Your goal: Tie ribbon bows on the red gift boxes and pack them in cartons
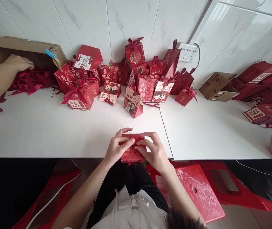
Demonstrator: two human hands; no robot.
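Observation:
Both my hands grip a small red gift box (131, 153) at the near edge of the white table (55, 127). My left hand (118, 146) grips its left side, fingers curled over the top. My right hand (152, 149) pinches at the red ribbon on top of the box. Much of the box is hidden under my fingers.
Several finished red gift boxes (136, 79) with ribbons stand along the tiled wall. Another person's hand (19, 62) reaches into a cardboard box (23, 47) of red ribbons at the far left. A small open carton (218, 86) and flat red boxes (262, 82) lie right. Red plastic stools (198, 190) are below.

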